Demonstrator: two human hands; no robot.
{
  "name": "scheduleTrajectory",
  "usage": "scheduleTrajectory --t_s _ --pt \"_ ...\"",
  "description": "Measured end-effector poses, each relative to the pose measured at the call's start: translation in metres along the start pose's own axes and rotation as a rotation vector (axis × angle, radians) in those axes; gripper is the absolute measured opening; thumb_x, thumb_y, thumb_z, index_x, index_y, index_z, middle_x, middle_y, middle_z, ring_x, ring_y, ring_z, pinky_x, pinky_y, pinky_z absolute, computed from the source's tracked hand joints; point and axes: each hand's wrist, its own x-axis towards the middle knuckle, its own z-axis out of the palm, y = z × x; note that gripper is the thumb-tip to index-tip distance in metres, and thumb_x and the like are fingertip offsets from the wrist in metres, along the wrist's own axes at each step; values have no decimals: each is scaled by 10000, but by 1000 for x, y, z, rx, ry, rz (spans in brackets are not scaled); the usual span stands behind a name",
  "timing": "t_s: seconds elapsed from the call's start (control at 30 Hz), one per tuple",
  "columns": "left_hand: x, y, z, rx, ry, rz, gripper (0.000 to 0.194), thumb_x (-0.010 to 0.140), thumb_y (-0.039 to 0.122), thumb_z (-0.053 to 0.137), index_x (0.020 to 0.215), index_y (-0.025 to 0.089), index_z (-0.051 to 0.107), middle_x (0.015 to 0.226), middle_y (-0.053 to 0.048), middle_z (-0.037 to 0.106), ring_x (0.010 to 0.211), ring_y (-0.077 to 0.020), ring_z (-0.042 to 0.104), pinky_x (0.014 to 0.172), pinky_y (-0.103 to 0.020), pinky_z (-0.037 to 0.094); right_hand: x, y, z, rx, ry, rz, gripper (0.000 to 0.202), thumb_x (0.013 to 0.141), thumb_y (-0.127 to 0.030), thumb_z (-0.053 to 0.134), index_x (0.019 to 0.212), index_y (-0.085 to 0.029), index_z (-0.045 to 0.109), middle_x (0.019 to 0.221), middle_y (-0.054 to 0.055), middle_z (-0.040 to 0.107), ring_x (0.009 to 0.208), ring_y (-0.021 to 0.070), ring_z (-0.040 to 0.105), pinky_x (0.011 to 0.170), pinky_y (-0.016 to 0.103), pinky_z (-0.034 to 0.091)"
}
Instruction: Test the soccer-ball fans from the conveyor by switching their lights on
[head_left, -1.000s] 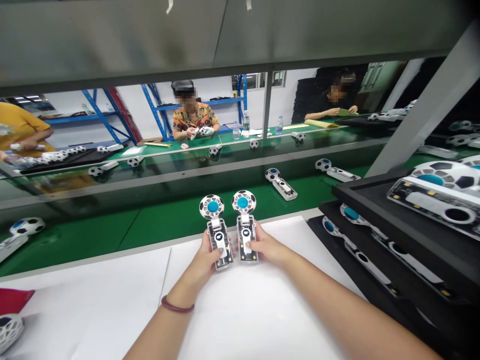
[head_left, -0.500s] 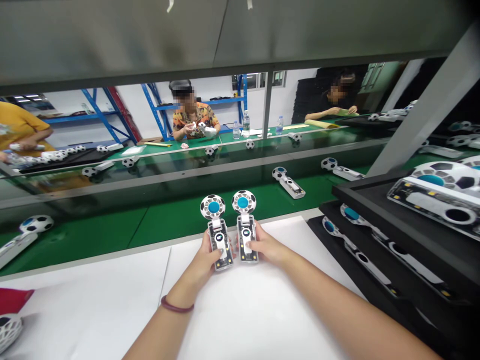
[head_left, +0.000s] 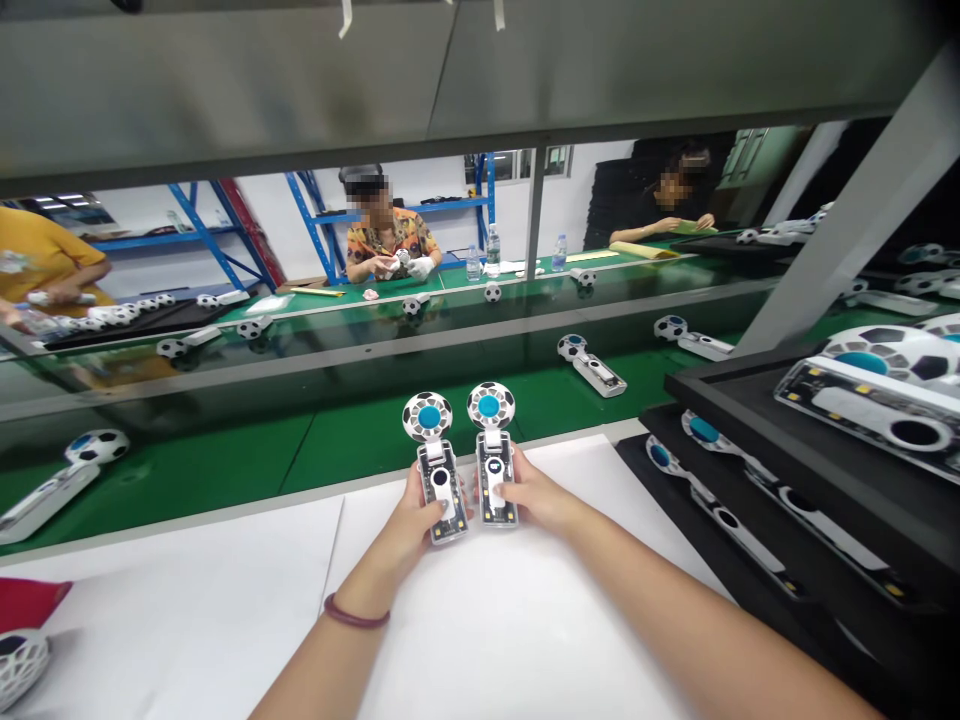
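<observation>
The left hand (head_left: pixel 417 520) is wrapped around the handle of the left fan (head_left: pixel 435 468), thumb laid on its clear front panel, and the right hand (head_left: pixel 534 500) grips the handle of the right fan (head_left: pixel 493 462) in the same way, thumb pressed near the white button strip. The two hands sit close together, almost side by side, each closed on its own fan. Both fans are held just above the near part of the white surface (head_left: pixel 525 640), next to each other and nearly parallel; their long axes run away from the person, with the round soccer-ball-patterned heads and blue centres pointing toward the green conveyor belt (head_left: pixel 337 440) and the handle ends toward the person. The left fan leans slightly leftward at its head. A dark red band (head_left: pixel 355 614) circles the left wrist. To the right, stacked black trays (head_left: pixel 787 440) hold more fan parts laid flat. On the belt lie further fans, one (head_left: pixel 592 365) beyond the hands and another (head_left: pixel 56 478) far left. At the lower left edge a white mesh fan head (head_left: pixel 19 665) rests on the surface beside something red (head_left: pixel 30 603). Across the line other people sit working at a farther belt.
</observation>
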Motion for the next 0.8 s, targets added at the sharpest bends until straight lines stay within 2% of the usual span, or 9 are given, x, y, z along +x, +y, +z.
scheduleTrajectory --t_s 0.3,0.37,0.43,0.53,0.6,0.7,0.8 --pt "1 -1 3 2 -19 18 699 612 236 773 1148 226 324 907 -46 609 803 -220 605 759 -436 512 2 -1 2 8 20 -4 691 573 -225 739 1131 -245 333 875 10 607 795 201 611 737 382 477" --pt "1 0 8 1 6 55 705 604 221 777 1146 228 326 888 -37 616 770 -211 614 723 -403 524 0 -3 5 -17 48 -42 707 568 -212 748 1143 -251 338 901 10 603 829 195 606 767 377 471" --pt "-1 7 15 -12 51 148 680 599 231 783 1126 234 353 901 -35 623 765 -207 622 717 -391 530 -3 -9 11 -23 51 -96 702 573 -222 758 1143 -261 352 945 13 598 857 192 604 775 374 473" --pt "-6 31 27 -69 110 282 562 628 304 768 1074 237 433 966 -38 632 788 -206 628 760 -426 532 -9 -33 27 65 57 -157 614 576 -290 772 1077 -268 417 977 16 602 865 198 609 757 378 486" --pt "-12 56 35 -102 140 319 468 644 362 748 1015 220 500 924 -37 652 782 -209 632 774 -436 533 -16 -59 42 115 121 -173 514 582 -332 771 999 -249 483 931 11 617 853 196 613 780 380 478" --pt "-27 98 45 -31 156 403 416 581 379 784 892 186 587 760 -27 663 726 -201 636 757 -368 543 -35 -106 65 -28 223 -233 354 598 -360 763 853 -188 586 833 31 628 836 196 607 819 366 449" --pt "-48 131 49 94 137 505 483 490 383 828 882 190 622 709 -13 642 698 -206 629 747 -362 544 -68 -146 71 -125 150 -385 349 531 -411 775 768 -210 615 816 26 622 862 216 592 820 378 450"
